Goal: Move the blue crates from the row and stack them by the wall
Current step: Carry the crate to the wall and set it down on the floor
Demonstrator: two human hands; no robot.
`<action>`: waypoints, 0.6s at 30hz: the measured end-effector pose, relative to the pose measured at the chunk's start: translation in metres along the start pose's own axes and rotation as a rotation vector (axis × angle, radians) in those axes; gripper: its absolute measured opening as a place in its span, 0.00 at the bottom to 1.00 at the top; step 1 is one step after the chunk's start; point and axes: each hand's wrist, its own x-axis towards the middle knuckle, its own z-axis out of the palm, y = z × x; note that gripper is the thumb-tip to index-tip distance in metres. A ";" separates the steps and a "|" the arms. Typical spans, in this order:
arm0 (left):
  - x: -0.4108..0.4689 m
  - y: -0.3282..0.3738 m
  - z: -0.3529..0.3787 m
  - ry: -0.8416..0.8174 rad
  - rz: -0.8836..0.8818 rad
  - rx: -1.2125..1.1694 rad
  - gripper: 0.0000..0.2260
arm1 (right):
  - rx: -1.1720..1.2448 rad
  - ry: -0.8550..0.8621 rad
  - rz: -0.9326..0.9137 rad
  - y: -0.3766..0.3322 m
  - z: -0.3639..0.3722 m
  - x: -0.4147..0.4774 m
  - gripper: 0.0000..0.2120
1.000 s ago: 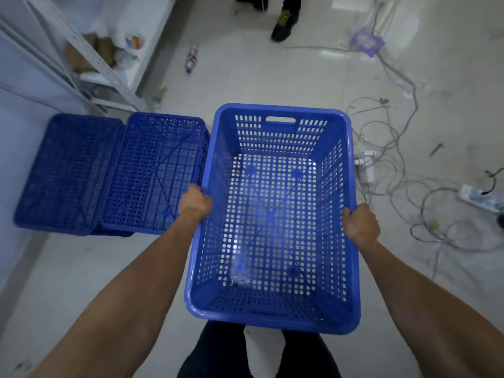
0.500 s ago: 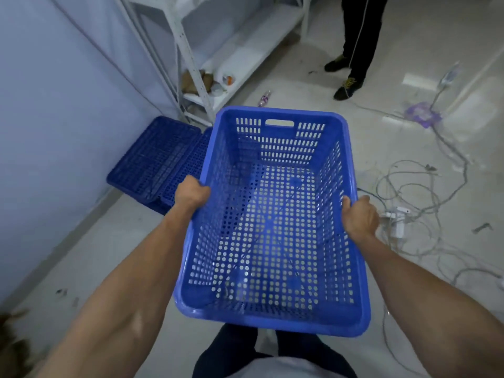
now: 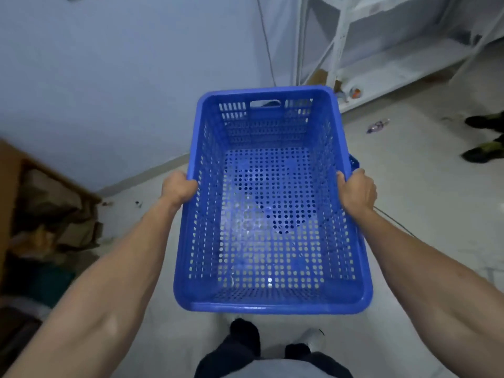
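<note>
— Head view, crate position?
— Blue crate [image 3: 272,214] carried between both hands, off the floor [image 3: 409,186], open side up. Long axis runs away from the person, handle-slot end toward the wall [image 3: 109,77].
— Grip?
— Left hand [image 3: 178,188] closed on the left rim, right hand [image 3: 356,190] closed on the right rim.

Crate [image 3: 270,203] held centrally above the floor [image 3: 425,170], with the left hand [image 3: 178,188] on its left rim and the right hand [image 3: 356,190] on its right rim. Wall [image 3: 122,77] behind and to the left; shelving [image 3: 381,50] at upper right, against the wall. Cardboard pile [image 3: 41,214] on the floor at far left; a bystander's shoes [image 3: 482,137] at far right.
</note>
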 end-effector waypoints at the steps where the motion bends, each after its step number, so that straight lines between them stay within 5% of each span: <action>1: 0.003 -0.016 -0.015 0.013 -0.018 -0.026 0.10 | -0.013 -0.013 -0.041 -0.021 0.012 -0.002 0.23; 18: 0.106 -0.209 -0.215 0.226 -0.286 -0.040 0.08 | 0.014 -0.230 -0.300 -0.338 0.206 -0.031 0.22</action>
